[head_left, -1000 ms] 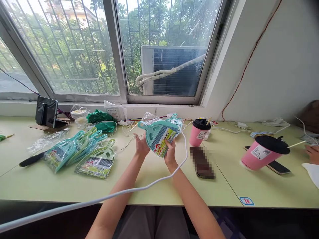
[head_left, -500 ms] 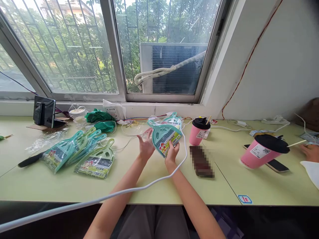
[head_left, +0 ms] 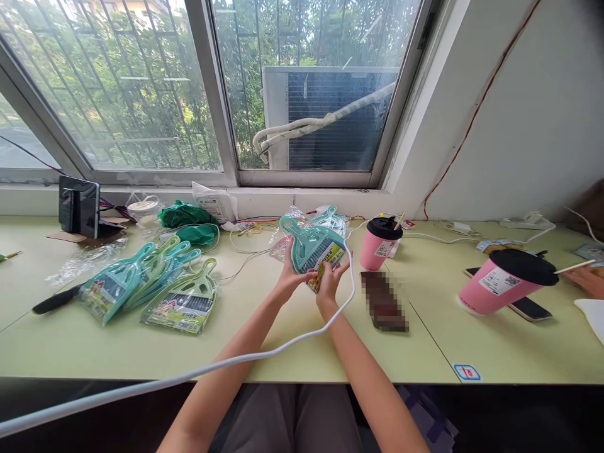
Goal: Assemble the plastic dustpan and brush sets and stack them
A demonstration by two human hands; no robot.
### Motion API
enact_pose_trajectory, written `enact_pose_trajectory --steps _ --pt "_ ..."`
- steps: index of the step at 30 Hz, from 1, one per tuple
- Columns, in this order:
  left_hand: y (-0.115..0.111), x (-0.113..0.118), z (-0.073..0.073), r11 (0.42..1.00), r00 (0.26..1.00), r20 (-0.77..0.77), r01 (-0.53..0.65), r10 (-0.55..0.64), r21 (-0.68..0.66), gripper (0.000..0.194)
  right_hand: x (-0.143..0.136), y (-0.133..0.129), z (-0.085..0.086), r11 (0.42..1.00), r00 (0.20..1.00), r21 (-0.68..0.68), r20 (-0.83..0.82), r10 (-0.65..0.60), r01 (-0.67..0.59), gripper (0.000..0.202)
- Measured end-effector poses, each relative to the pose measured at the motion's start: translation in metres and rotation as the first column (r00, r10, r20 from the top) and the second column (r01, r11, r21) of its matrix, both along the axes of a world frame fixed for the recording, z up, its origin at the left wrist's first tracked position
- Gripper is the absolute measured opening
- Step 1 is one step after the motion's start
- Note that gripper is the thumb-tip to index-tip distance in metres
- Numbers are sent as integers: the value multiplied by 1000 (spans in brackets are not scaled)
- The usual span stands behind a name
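Between my hands is a teal dustpan and brush set (head_left: 317, 249) with a printed label card, raised above the table and tilted. My left hand (head_left: 291, 272) grips its left lower edge, thumb across the front. My right hand (head_left: 331, 282) holds the lower right side, its thumb on the card. Just behind lies another teal dustpan set (head_left: 334, 219), partly hidden, with clear plastic film (head_left: 279, 245) near it. Left of my arms, a green bagged dustpan set (head_left: 184, 302) lies beside a pile of bagged teal and green sets (head_left: 116, 282).
A white cable (head_left: 264, 356) crosses in front of my arms. Pink cups (head_left: 375, 249) (head_left: 486, 294), a pixelated dark object (head_left: 384, 302) and a phone (head_left: 531, 309) lie rightward. A black-handled tool (head_left: 54, 301) and a propped-up device (head_left: 79, 204) are leftward. Another person's hand (head_left: 589, 277) is at far right.
My left hand, spread open beside the dustpan set before, has closed on its left edge. My right hand keeps its hold, and the set has turned slightly. The view has shifted a little.
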State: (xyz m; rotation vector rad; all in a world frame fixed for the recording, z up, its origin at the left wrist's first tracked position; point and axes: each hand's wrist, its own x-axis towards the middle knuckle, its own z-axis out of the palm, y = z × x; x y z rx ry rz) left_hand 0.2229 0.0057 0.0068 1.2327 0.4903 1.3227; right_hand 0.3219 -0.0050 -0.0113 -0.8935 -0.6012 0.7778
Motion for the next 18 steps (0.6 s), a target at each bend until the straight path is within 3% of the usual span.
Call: enact_pose_trajectory --steps 4,8,18 --pt "-3 -4 4 994 993 -55 107 -108 -17 132 1 0 1 989 987 11 66 -149 149 46" --pt "-4 -11 7 984 978 -114 172 -175 -39 136 2 0 1 995 993 2 65 -95 95 37" --pt "3 -13 1 982 975 -126 177 -184 -70 135 7 1 4 999 999 40 37 3 -4 44"
